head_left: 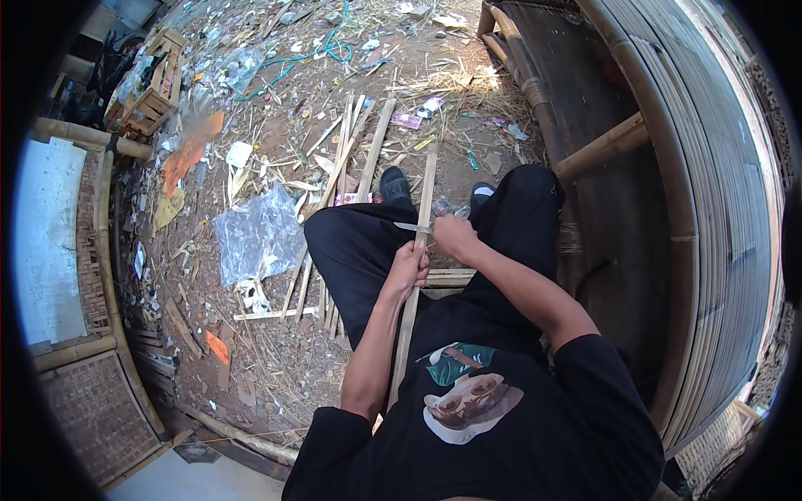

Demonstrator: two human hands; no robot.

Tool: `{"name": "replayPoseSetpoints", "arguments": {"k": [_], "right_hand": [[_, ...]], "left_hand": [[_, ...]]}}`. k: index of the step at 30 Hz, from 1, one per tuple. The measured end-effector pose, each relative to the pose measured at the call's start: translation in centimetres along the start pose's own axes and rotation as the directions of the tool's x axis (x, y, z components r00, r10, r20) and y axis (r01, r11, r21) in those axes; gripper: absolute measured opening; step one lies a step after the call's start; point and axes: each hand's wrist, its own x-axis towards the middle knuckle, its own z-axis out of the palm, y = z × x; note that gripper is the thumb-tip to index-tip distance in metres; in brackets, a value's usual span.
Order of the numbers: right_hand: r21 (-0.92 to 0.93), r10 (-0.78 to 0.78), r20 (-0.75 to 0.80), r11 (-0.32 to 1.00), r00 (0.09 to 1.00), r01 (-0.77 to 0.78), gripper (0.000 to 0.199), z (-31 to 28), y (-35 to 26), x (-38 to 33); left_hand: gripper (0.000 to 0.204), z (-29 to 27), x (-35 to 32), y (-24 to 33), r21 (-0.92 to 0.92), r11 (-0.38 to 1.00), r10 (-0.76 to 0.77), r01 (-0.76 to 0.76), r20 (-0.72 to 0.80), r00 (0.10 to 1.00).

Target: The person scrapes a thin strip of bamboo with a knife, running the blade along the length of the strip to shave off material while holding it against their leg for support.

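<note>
A long, pale bamboo strip (427, 190) runs lengthwise between my knees, its lower end reaching back toward my left side. My left hand (406, 269) is closed around it just below the middle. Slightly farther along, my right hand (455, 237) grips a knife; its handle is hidden in the fist. The knife's blade (409, 226) lies across the strip and points left. More bamboo strips (378, 146) lie on the ground beyond my left leg, several of them side by side.
Crumpled clear plastic (259, 234) and scraps litter the dirt ground at the left. A bamboo-framed platform (681, 234) stands close on my right. A wooden crate (156, 88) sits at the far left, and woven panels (96, 409) line the near left.
</note>
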Motion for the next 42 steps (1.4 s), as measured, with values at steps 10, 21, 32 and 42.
{"name": "replayPoseSetpoints", "arguments": {"k": [10, 21, 32, 42], "right_hand": [[0.066, 0.162, 0.015, 0.984, 0.987, -0.163, 0.018, 0.3, 2.2, 2.2], [0.019, -0.068, 0.016, 0.998, 0.998, 0.067, 0.019, -0.6, 0.1, -1.7], [0.023, 0.089, 0.054, 0.996, 0.995, -0.091, 0.02, -1.4, 2.4, 1.3], [0.03, 0.003, 0.094, 1.0, 0.996, -0.006, 0.022, -1.1, 0.4, -0.5]], "left_hand": [[0.025, 0.3, -2.6, -1.2, 0.043, 0.992, -0.118, 0.118, -0.009, 0.993], [0.023, -0.4, -1.1, -0.4, -0.08, 0.994, -0.069, 0.072, 0.046, 0.997], [0.024, 0.2, -1.7, -0.6, 0.025, 0.993, -0.117, 0.116, 0.077, 0.99], [0.024, -0.1, -1.7, -0.7, -0.03, 0.995, -0.092, 0.094, 0.041, 0.995]]}}
